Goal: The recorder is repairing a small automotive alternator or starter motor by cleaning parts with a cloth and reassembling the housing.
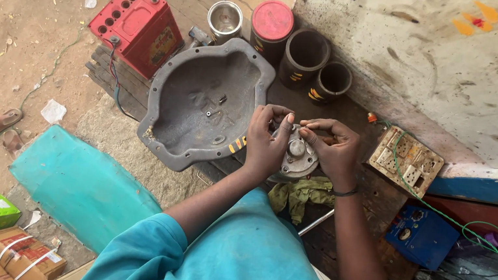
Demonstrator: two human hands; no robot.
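Note:
A round grey metal part with a raised hub in its middle sits between both my hands above a dark wooden bench. My left hand grips its left edge, fingers curled over the rim. On the right, my right hand holds the part's other edge and pinches at its top, where the fingertips of both hands almost meet. Whether a small piece is pinched there is too small to tell. Just left of my hands lies a large grey metal cover, hollow side up, with a few small bits inside.
A red battery stands at the back left, with a steel cup, a red-lidded tin and two dark cups behind the cover. An olive rag, a switchboard, a blue box and green wire lie right.

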